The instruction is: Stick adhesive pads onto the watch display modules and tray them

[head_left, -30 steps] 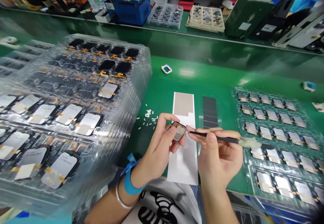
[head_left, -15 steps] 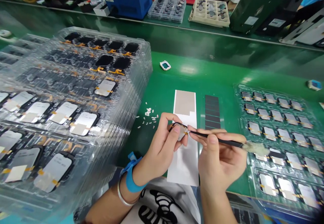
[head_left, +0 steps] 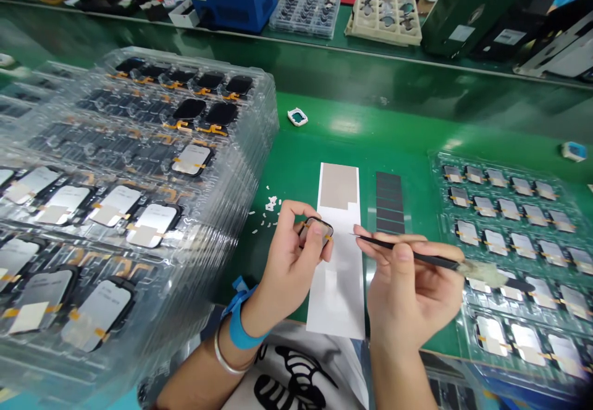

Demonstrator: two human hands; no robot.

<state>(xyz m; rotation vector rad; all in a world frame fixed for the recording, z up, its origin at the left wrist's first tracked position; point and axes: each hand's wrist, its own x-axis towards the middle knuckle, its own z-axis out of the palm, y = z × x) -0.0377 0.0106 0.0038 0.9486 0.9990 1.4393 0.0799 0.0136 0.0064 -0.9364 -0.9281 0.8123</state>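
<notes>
Between the thumb and fingers of my left hand (head_left: pixel 296 259) is a small display module (head_left: pixel 323 232), dark-edged with a grey back and a bit of orange tape. My right hand (head_left: pixel 410 286) grips black tweezers (head_left: pixel 414 254), whose thin tip points left, a short gap from the module. Some pale wrapping covers the tweezers' rear part. Under both hands lies a long white sheet (head_left: pixel 340 299) with a grey-beige adhesive area (head_left: pixel 340 186) at its far end. A strip of black rectangular pieces (head_left: pixel 389 203) lies right of the sheet.
At left rises a tall stack of clear trays (head_left: pixel 250 132) holding display modules. Another clear tray (head_left: pixel 445 212) with several modules lies at right. White scraps (head_left: pixel 271 203) are scattered left of the sheet. A small white-framed part (head_left: pixel 297 117) sits farther back, below a shelf with boxes.
My right hand has drawn the tweezers away to the right, off the module's edge. My left hand has shifted slightly left and away from me with the module.
</notes>
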